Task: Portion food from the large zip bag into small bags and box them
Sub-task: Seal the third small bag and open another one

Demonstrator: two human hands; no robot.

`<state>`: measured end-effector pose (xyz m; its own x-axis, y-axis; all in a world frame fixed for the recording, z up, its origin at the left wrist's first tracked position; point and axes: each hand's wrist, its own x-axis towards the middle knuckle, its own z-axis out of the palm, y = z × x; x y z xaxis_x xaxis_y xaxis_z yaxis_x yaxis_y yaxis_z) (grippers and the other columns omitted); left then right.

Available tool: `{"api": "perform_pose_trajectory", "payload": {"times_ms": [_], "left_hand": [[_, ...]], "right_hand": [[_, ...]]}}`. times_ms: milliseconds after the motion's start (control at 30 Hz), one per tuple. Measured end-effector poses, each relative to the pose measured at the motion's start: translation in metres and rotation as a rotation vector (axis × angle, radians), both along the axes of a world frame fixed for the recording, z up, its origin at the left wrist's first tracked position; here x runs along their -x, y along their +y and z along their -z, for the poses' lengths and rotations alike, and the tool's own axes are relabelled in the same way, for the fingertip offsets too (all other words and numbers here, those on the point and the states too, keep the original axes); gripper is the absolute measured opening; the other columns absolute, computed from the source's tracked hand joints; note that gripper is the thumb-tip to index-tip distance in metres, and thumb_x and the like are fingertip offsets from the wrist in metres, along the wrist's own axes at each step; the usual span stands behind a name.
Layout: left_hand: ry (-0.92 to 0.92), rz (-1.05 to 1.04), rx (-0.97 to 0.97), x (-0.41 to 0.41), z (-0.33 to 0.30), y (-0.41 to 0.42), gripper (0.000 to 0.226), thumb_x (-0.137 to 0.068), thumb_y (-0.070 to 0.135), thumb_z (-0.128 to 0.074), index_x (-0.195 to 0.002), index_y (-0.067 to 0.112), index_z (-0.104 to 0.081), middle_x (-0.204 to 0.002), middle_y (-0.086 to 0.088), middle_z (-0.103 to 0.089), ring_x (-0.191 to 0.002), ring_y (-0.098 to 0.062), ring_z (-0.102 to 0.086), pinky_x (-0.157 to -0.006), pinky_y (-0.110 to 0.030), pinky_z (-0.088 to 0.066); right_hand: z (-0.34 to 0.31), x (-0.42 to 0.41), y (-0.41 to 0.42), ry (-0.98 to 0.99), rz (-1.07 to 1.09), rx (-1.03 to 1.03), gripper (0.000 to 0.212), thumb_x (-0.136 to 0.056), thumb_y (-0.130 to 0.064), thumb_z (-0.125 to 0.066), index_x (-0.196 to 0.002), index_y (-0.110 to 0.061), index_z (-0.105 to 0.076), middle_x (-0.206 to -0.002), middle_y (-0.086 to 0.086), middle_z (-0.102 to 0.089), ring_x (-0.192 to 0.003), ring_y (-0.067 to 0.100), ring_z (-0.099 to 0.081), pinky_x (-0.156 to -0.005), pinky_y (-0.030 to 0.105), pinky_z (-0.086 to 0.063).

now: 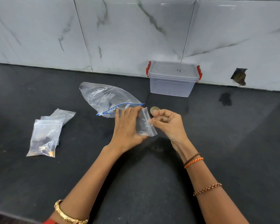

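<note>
Hands are meeting over the middle of the dark counter (pixel 217 143), working a small bag (pixel 145 122) held between them. The left hand (pixel 128 126) is gripping the bag's left side, fingers curled over its edge, while the right hand (pixel 166 122) is pinching the opposite edge between thumb and fingertips, its other fingers loosely curled. Whether the small bag is holding anything is hard to tell; it is looking thin and nearly flat. The film will probably be handling as light, limp and slippery, so taking it by the stiffer zip strip at the mouth should be giving the surest purchase. At about eleven o'clock from the hands, the large zip bag (pixel 103 97) is lying slumped, its blue zip line (pixel 120 107) running just behind the left hand's fingers; it too is looking soft and shapeless. A small round object (pixel 154 109) is sitting just beyond the right hand, too small to identify. At nine o'clock, well apart, small filled bags (pixel 44 138) are lying overlapped in a loose stack. At one o'clock, against the marble wall (pixel 136 29), the clear box (pixel 172 81) is standing with its lid on and red clips (pixel 148 68) at each end.
</note>
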<state>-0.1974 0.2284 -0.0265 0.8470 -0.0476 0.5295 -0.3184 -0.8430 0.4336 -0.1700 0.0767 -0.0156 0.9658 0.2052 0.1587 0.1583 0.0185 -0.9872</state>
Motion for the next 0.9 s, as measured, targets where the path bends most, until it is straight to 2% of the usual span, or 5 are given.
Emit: {"api": "perform_pose_trajectory", "payload": {"times_ms": [267,400,567,733,900], "left_hand": [[0.037,0.100,0.033,0.000,0.001,-0.001,0.097,-0.049,0.071,-0.054,-0.126,0.013,-0.046,-0.118,0.000,-0.054,-0.111,-0.012,-0.038,-0.110,-0.043,-0.007],[0.040,0.094,-0.045,0.000,0.001,0.002,0.090,-0.051,0.066,-0.055,-0.122,0.011,-0.050,-0.114,-0.004,-0.057,-0.110,-0.028,-0.053,-0.108,-0.059,-0.021],[0.062,0.155,0.038,0.004,-0.001,0.001,0.079,-0.055,0.061,-0.058,-0.118,0.012,-0.052,-0.112,0.001,-0.060,-0.105,-0.019,-0.055,-0.110,-0.048,-0.024],[-0.009,0.207,0.142,0.005,-0.004,0.001,0.056,-0.064,0.048,-0.060,-0.109,0.015,-0.061,-0.103,0.007,-0.067,-0.089,-0.002,-0.053,-0.097,-0.050,-0.039],[0.089,0.256,0.148,0.004,-0.002,0.003,0.065,-0.062,0.052,-0.059,-0.118,0.016,-0.058,-0.111,0.006,-0.064,-0.103,-0.012,-0.058,-0.098,-0.033,-0.038]], "right_hand": [[0.005,0.001,0.006,-0.193,-0.116,0.213,0.039,-0.086,0.013,-0.047,-0.106,-0.017,-0.063,-0.081,-0.019,-0.068,-0.077,-0.007,-0.062,-0.075,0.010,-0.048],[0.010,0.001,0.009,-0.188,-0.153,0.182,0.041,-0.087,0.012,-0.049,-0.119,-0.012,-0.054,-0.092,0.005,-0.068,-0.079,0.009,-0.063,-0.082,0.023,-0.049],[0.015,-0.002,0.008,-0.239,-0.142,0.211,0.038,-0.078,-0.014,-0.061,-0.116,-0.016,-0.057,-0.090,-0.004,-0.044,-0.085,-0.005,-0.046,-0.083,0.013,-0.042],[0.018,-0.004,0.007,-0.335,-0.142,0.232,0.026,-0.077,-0.009,-0.057,-0.101,-0.014,-0.067,-0.103,-0.003,-0.050,-0.100,-0.002,-0.050,-0.088,0.013,-0.042],[0.024,-0.005,0.008,-0.492,-0.065,0.319,0.018,-0.078,-0.015,-0.063,-0.092,-0.013,-0.074,-0.098,-0.005,-0.051,-0.088,0.009,-0.052,-0.081,0.019,-0.043]]}}
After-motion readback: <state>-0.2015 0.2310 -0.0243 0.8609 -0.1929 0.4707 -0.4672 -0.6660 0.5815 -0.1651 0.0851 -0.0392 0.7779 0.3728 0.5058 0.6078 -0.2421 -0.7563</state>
